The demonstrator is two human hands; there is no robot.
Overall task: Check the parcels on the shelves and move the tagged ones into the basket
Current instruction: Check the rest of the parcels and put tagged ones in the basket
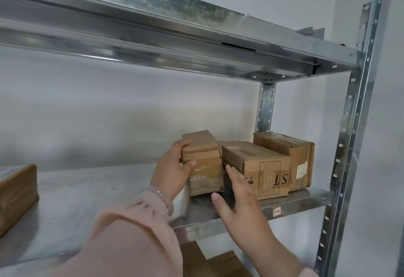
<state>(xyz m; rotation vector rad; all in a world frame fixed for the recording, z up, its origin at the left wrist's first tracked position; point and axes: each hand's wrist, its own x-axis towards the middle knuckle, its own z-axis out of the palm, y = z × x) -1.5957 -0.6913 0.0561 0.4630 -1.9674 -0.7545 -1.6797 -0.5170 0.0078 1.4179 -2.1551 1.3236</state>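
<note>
Three brown cardboard parcels stand at the right end of the metal shelf [295, 205]. My left hand [172, 170] grips the left side of the taped upright parcel [204, 160], thumb on its front. My right hand [238, 200] is open, fingers spread, by that parcel's lower right corner and in front of the printed box [260, 167] marked "LS". It holds nothing. A third parcel [293, 156] with a small white sticker sits furthest right. No basket is in view.
Another brown parcel [17, 195] lies at the shelf's left edge. More cardboard boxes [209, 263] show on the level below. A steel upright [349, 134] bounds the right side, and an upper shelf [175, 36] hangs overhead.
</note>
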